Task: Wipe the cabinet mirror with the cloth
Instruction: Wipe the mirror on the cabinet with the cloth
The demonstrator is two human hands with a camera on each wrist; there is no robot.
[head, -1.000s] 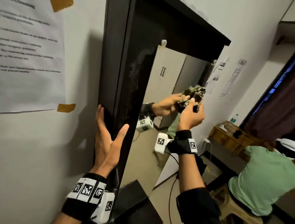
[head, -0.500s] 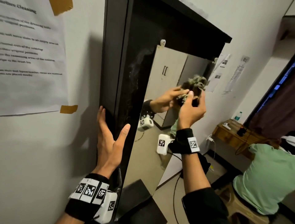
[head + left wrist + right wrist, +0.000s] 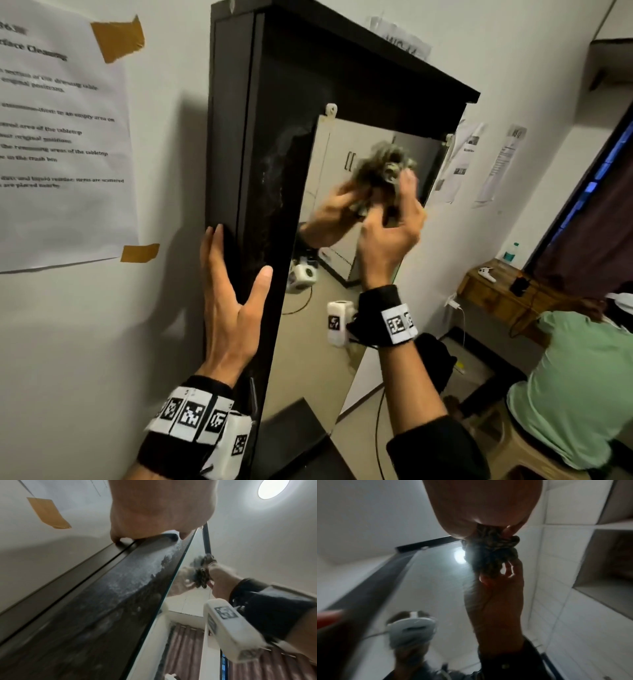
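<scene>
Cabinet mirror (image 3: 308,342): wiping underway near 12 o'clock; right hand (image 3: 388,233) clutches bunched cloth (image 3: 383,171), left hand (image 3: 229,301) flat, steadying cabinet edge (image 3: 222,154); next, sweep toward 6 o'clock.

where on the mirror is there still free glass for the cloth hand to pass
Free glass lies on the mirror below the right hand, down to its bottom edge, and in a narrow strip between the cloth and the top clips. It is crowded at the left frame edge, where the left hand rests open on the cabinet.
</scene>
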